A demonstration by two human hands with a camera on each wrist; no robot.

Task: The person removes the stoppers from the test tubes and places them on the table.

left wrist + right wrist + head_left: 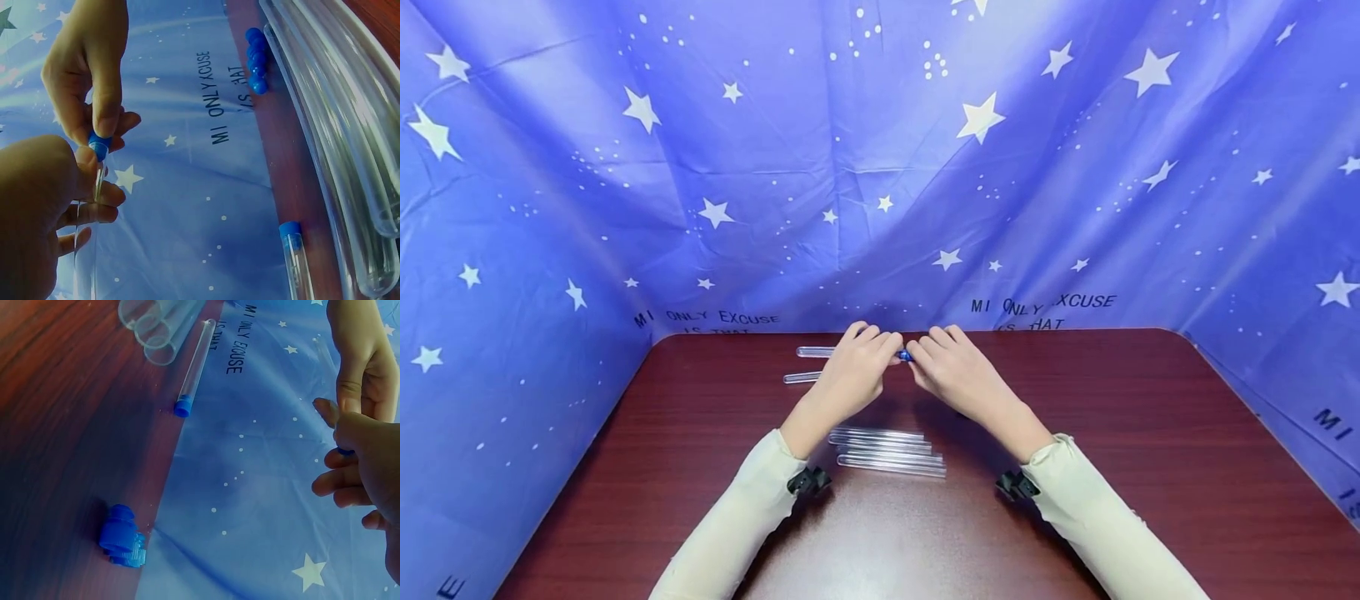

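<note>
The left hand (859, 367) has its fingers curled round a clear tube (85, 250), whose rounded end juts out past them. The right hand (958, 372) pinches a blue cap (99, 149) at the tube's mouth — right between both sets of fingertips (how deep it sits, I cannot tell). Beneath the left fingers lies a capped tube (197, 369); near the right, loose caps (256, 59); nearer the person than either, uncapped tubes (887, 450).
</note>
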